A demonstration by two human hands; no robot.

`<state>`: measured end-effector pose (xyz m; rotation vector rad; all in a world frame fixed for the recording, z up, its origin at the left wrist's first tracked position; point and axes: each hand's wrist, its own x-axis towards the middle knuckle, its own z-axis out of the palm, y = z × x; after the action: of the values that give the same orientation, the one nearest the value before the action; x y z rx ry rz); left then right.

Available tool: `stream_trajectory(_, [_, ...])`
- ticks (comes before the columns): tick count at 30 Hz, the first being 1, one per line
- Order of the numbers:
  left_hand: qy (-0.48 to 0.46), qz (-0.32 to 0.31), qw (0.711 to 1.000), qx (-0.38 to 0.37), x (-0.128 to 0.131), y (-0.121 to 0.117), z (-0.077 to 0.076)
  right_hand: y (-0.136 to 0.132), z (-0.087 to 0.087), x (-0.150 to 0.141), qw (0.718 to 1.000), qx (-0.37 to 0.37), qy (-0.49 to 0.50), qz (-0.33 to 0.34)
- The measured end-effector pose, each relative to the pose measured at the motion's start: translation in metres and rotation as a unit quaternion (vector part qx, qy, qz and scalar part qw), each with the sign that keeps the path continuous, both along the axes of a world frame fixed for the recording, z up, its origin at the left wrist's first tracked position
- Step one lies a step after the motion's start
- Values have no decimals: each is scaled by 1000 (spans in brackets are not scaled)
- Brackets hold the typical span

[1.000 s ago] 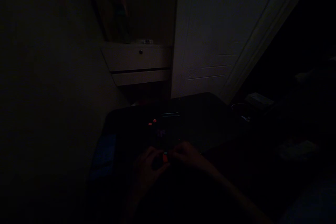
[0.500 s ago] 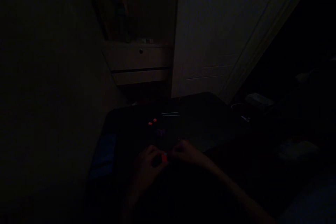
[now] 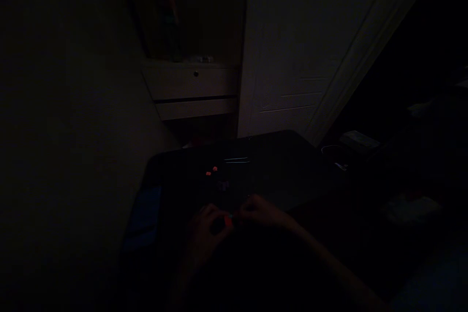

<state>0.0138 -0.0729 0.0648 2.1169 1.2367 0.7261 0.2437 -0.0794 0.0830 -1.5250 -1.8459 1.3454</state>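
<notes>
The scene is very dark. Over the near part of a dark table, my left hand pinches a small glowing red-orange piece between thumb and fingers. My right hand is closed just to the right of that piece, its fingertips close together. Whatever sits in the right fingertips is too dark to make out. Beyond the hands lie a dark purplish cluster, two small orange pieces and a pair of thin metal rods, perhaps tweezers.
A blue flat object lies along the table's left side. Behind the table stand a drawer unit and a pale panelled door. A whitish box and a cable are off to the right.
The view has shifted very slightly. Both hands stay at nearly the same place, with the red-orange piece still in my left fingers.
</notes>
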Motion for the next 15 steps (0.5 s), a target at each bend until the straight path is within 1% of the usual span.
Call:
stream_trajectory(2, [2,-5,1000,-2,0,0,0,-1,-1,4,1000,0,27,10])
stream_trajectory(4, [3,-8,1000,-1,-1,0,1,-2,0,4,999,-4,30,14])
stream_trajectory(8, [0,-7,1000,2,-1,-1,1,0,4,-1,1000,-17,-6,17])
stream_trajectory(13, [-5,-4,1000,1,0,-1,2,4,5,-4,998,-8,-62,25])
stream_trajectory(15, [-6,-6,1000,-1,0,-1,3,4,5,-2,998,-5,-57,28])
